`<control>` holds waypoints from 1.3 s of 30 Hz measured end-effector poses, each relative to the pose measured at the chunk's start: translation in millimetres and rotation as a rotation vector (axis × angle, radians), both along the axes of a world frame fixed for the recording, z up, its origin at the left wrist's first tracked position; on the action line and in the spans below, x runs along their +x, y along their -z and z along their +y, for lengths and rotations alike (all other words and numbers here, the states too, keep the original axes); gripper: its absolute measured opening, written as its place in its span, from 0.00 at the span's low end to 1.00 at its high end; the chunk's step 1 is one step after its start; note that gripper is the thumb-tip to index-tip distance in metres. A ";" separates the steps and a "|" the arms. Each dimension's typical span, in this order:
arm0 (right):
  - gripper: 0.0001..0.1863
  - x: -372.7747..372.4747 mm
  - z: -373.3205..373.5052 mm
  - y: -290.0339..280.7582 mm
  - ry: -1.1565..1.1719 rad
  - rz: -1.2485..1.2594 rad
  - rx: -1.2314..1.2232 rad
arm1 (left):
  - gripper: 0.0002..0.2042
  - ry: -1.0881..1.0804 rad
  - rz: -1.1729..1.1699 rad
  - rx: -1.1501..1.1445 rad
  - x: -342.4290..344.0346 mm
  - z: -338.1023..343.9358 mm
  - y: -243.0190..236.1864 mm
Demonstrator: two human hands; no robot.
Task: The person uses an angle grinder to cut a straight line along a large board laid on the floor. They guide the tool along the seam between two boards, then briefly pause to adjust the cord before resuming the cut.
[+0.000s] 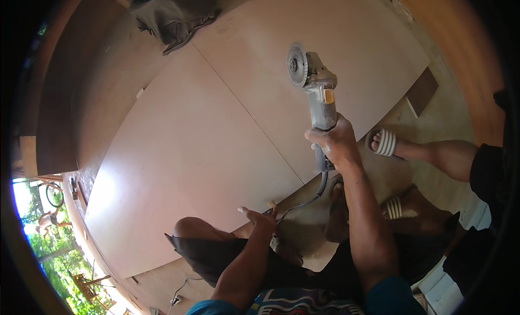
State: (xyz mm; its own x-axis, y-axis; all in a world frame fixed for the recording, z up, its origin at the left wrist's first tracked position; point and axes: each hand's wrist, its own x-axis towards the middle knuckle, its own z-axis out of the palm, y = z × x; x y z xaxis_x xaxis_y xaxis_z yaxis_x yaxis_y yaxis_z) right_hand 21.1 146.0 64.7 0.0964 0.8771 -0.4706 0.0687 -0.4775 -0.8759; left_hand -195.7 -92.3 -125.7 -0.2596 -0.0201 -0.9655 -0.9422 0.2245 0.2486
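Observation:
My right hand (337,144) is wrapped round the rear body of a dusty grey angle grinder (323,110). The grinder is held over a large flat wooden board, its toothed cutting disc (297,65) at the far end. Whether the disc is spinning I cannot tell. From the tool's rear a dark power cord (310,200) curves down towards my left hand (261,218). That hand is low at the near edge of the board, thumb and fingers apart, beside the cord. A straight dark line (244,109) crosses the board (179,147) diagonally, left of the grinder.
Dark cloth (172,17) lies at the board's far left. Another person's leg and striped sandal (385,142) are close by on the right. A wood offcut (422,92) lies by the right edge. An orange-brown wooden panel (460,49) stands far right; daylight enters at the left.

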 end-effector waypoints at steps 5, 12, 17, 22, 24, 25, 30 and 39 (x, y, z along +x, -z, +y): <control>0.17 -0.3 -0.3 2.2 0.008 -0.029 -0.031 | 0.55 -0.036 0.000 0.050 0.4 -2.3 -4.7; 0.19 -1.2 -0.6 0.4 0.015 -0.049 0.004 | 0.55 -0.118 0.052 -0.005 3.4 -0.6 0.6; 0.19 1.2 -0.4 -2.0 -0.004 -0.030 0.016 | 0.56 -0.080 0.015 -0.007 3.1 -8.6 14.7; 0.19 0.1 -0.9 0.6 -0.014 -0.021 -0.016 | 0.57 -0.051 0.014 -0.041 4.5 -5.5 12.7; 0.19 -2.0 -0.1 2.1 -0.009 -0.002 -0.007 | 0.58 -0.075 0.003 -0.067 7.0 -1.7 8.9; 0.19 -2.2 0.2 3.1 -0.002 0.005 -0.016 | 0.58 -0.062 0.019 -0.084 8.0 0.1 7.4; 0.19 -4.5 0.8 5.8 -0.016 0.013 -0.013 | 0.58 -0.103 -0.005 -0.090 7.6 2.4 0.2; 0.17 -6.4 -0.5 -1.0 0.010 0.035 0.001 | 0.52 0.296 -0.088 -0.280 24.0 -5.8 -6.0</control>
State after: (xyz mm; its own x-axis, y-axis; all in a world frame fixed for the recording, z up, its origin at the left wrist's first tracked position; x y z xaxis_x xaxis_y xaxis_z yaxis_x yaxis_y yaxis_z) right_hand 14.7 145.6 65.7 0.0887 0.8764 -0.4733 0.0337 -0.4775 -0.8780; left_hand -171.7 -98.2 -119.7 -0.2104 -0.2217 -0.9522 -0.8418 0.5363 0.0611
